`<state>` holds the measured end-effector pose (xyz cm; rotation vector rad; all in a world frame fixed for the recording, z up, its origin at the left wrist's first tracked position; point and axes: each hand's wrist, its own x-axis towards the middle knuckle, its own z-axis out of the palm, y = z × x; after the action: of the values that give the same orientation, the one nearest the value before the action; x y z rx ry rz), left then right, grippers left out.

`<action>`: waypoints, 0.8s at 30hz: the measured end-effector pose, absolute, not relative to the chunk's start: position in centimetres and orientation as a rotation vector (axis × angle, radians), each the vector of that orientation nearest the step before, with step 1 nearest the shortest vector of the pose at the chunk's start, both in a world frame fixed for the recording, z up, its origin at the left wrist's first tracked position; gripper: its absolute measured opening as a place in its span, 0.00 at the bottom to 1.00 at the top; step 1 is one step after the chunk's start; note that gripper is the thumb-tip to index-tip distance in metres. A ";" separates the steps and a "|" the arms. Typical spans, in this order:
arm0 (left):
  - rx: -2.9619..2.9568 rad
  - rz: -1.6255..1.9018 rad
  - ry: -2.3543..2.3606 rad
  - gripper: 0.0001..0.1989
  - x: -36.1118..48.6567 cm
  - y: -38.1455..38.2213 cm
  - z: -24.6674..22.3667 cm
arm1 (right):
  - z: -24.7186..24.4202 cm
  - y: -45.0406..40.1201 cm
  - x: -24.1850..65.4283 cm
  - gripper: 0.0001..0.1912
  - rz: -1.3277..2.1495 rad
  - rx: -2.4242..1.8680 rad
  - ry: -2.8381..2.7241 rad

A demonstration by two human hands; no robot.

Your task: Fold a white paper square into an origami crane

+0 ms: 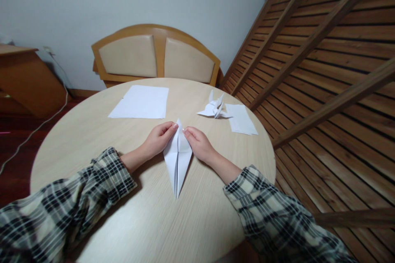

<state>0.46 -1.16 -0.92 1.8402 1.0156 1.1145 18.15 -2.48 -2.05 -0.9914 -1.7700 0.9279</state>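
Note:
A white sheet of paper folded into a long diamond (178, 156) points its slit lower end toward me over the round table. On its upper left edge, my left hand (160, 136) pinches the paper between thumb and fingers close to the far tip. My right hand (199, 143) grips the opposite upper edge in the same way. A crease runs across the middle of the diamond, and a split goes down its centre. The undersides of the fingers are hidden. Both arms wear checked sleeves.
On the pale round table (142, 222), a stack of white paper (140, 102) lies at the back left. A folded paper crane (214, 107) stands at the back right, beside smaller white sheets (242, 118). A padded headboard (157, 55) and a slatted wooden frame (327, 70) stand beyond.

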 end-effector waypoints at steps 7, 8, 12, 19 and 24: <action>1.904 1.128 1.053 0.17 0.5 -1.3 -0.7 | -1.7 -2.6 18.2 0.14 0.827 -0.993 -1.818; 1.923 1.122 1.056 0.17 0.5 -1.4 -0.7 | -1.6 -2.6 18.1 0.13 0.836 -0.988 -1.801; 1.998 1.088 1.043 0.15 0.6 -1.6 -0.8 | -1.5 -2.7 18.0 0.15 0.857 -0.998 -1.732; 2.045 1.025 1.041 0.17 0.7 -2.0 -0.6 | -1.7 -2.5 18.0 0.14 0.823 -1.008 -1.723; 2.063 1.023 1.040 0.17 0.7 -2.0 -0.7 | -1.6 -2.7 17.9 0.14 0.842 -1.011 -1.707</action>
<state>0.69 -1.96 -0.65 2.0633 1.0404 1.0231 17.92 -2.71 -1.64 -1.0109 -1.7069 0.8419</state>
